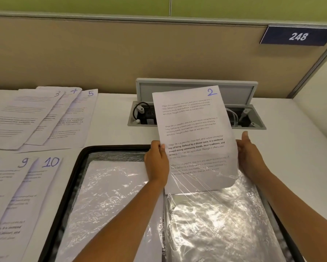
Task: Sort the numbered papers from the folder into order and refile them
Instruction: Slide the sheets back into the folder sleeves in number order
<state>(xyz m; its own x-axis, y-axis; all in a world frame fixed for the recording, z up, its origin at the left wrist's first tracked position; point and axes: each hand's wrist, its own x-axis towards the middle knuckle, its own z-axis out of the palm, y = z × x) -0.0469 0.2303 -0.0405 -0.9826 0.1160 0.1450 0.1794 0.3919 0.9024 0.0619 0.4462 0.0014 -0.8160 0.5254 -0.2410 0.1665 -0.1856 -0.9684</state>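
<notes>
Both hands hold sheet 2 (193, 137) upright: left hand (157, 161) pinches its left edge, thumb on the printed face; right hand (250, 154) cups the right edge, thumb raised. Its bottom edge sits inside a crinkled, glossy plastic sleeve (221, 220) of the open black-rimmed folder (64, 186). Matte white desk (111, 120) lies bare between folder and cable box (196, 104). On the left, flat overlapping sheets fan out: 3 (19, 118), 4 (71, 95), 5 (79, 118), then 9 (11, 178) and 10 (36, 193).
</notes>
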